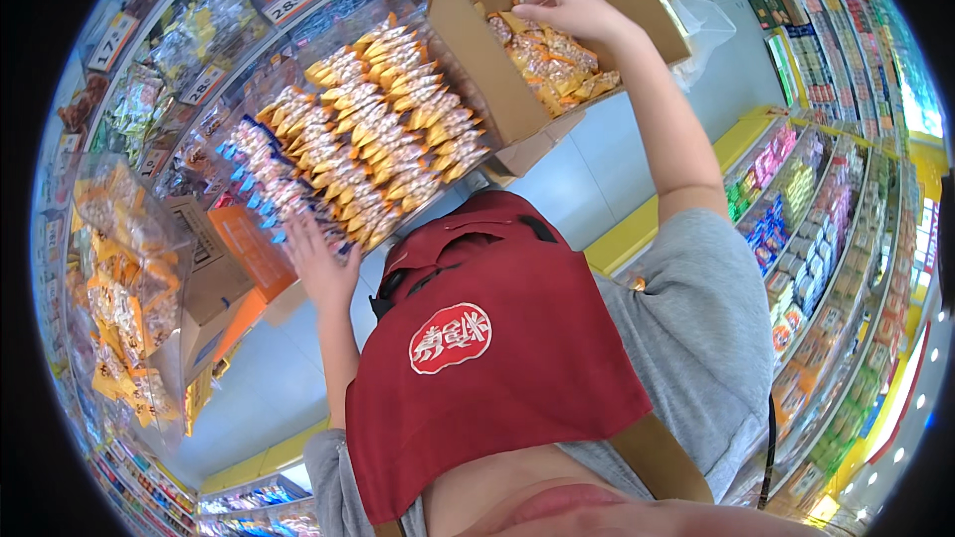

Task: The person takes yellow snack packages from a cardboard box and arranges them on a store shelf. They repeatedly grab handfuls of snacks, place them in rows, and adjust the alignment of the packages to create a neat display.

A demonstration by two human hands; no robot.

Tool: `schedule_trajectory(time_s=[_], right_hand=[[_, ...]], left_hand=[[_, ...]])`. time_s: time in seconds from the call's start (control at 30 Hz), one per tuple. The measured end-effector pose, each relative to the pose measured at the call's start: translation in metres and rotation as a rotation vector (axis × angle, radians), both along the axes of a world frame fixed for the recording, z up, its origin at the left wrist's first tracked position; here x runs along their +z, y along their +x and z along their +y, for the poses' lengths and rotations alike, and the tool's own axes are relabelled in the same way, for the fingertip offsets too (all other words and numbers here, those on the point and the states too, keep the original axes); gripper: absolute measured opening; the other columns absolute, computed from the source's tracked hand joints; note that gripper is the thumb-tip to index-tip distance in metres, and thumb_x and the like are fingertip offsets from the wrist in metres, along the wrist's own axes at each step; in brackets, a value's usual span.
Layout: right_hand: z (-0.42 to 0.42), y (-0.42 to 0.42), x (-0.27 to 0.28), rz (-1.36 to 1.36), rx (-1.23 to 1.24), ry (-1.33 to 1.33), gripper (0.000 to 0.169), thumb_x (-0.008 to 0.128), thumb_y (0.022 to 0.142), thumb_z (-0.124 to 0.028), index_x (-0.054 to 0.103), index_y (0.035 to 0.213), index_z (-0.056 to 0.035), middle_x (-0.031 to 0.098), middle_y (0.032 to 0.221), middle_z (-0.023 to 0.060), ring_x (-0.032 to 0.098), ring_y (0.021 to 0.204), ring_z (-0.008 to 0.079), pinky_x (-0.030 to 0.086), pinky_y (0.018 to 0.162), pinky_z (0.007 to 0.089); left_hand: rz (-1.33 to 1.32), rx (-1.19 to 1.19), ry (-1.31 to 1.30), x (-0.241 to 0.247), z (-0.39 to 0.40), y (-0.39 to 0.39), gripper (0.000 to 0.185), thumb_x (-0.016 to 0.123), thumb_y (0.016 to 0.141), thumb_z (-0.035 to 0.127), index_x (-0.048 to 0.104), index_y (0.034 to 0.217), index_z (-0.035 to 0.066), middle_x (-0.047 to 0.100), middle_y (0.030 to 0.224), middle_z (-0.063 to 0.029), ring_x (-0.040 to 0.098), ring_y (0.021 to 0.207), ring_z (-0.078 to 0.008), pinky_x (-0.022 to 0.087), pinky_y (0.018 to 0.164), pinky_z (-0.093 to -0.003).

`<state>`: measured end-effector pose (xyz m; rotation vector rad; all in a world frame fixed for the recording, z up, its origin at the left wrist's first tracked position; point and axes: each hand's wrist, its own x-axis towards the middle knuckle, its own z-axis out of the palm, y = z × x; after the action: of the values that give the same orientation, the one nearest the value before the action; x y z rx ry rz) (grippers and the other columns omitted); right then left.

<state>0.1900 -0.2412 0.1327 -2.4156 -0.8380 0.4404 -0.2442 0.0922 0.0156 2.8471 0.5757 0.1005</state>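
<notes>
My left hand (322, 257) lies with fingers spread against the near end of a row of blue-and-white snack packets (272, 171). Beside that row, several tight rows of yellow snack packets (380, 127) stand on edge in a display bin. My right hand (571, 9) reaches into an open cardboard carton (489, 78) at the bin's right. Its fingers curl above loose yellow packets (552, 60) heaped inside. Whether a packet is between those fingertips cannot be made out.
At left stands a clear bin of orange-yellow packets (127, 298), next to a brown cardboard box (209, 261) with an orange panel (250, 250). Price-tagged candy bins (209, 22) rise beyond. A clear plastic bag (701, 33) hangs by the carton. Stocked shelves (813, 239) line the right.
</notes>
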Motion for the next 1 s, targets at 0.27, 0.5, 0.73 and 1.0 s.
schedule_trajectory(time_s=[0.27, 0.5, 0.73, 1.0], right_hand=[[-0.074, 0.204, -0.175, 0.375, 0.096, -0.988, 0.04, 0.065, 0.094, -0.035, 0.072, 0.123, -0.0071, 0.073, 0.117, 0.0148, 0.069, 0.104, 0.0269, 0.056, 0.085, 0.0402], [-0.038, 0.129, -0.263, 0.271, -0.482, -0.788, 0.065, 0.071, 0.088, -0.043, 0.056, 0.145, -0.0151, 0.056, 0.15, 0.0066, 0.054, 0.136, 0.026, 0.044, 0.111, 0.0409], [-0.087, 0.146, -0.273, 0.52, -0.608, -0.666, 0.099, 0.087, 0.067, -0.049, 0.047, 0.15, -0.0118, 0.052, 0.15, 0.0178, 0.055, 0.134, 0.0266, 0.047, 0.108, 0.0393], [-0.017, 0.119, -0.169, 0.252, 0.126, -0.851, 0.06, 0.091, 0.06, -0.042, 0.078, 0.105, -0.0042, 0.075, 0.114, 0.0139, 0.073, 0.1, 0.026, 0.058, 0.084, 0.0356]], left_hand=[[-0.247, 0.258, -0.054, 0.045, -0.077, 0.067, 0.059, 0.078, 0.086, 0.019, 0.057, 0.14, 0.006, 0.054, 0.146, -0.0175, 0.051, 0.134, -0.0371, 0.039, 0.114, -0.0472], [-0.343, 0.118, -0.546, 0.075, -0.164, 0.137, 0.032, 0.074, 0.086, 0.004, 0.071, 0.117, 0.003, 0.073, 0.115, -0.0134, 0.067, 0.11, -0.0262, 0.048, 0.1, -0.0369], [-0.417, -0.45, -0.49, 0.084, -0.206, 0.213, 0.041, 0.081, 0.078, 0.016, 0.071, 0.117, 0.014, 0.061, 0.134, -0.0069, 0.053, 0.129, -0.0328, 0.043, 0.106, -0.0474], [-0.477, -0.686, -0.465, 0.05, -0.195, 0.227, 0.025, 0.084, 0.072, 0.02, 0.071, 0.093, 0.019, 0.06, 0.115, -0.0014, 0.051, 0.126, -0.0324, 0.043, 0.1, -0.0488]])
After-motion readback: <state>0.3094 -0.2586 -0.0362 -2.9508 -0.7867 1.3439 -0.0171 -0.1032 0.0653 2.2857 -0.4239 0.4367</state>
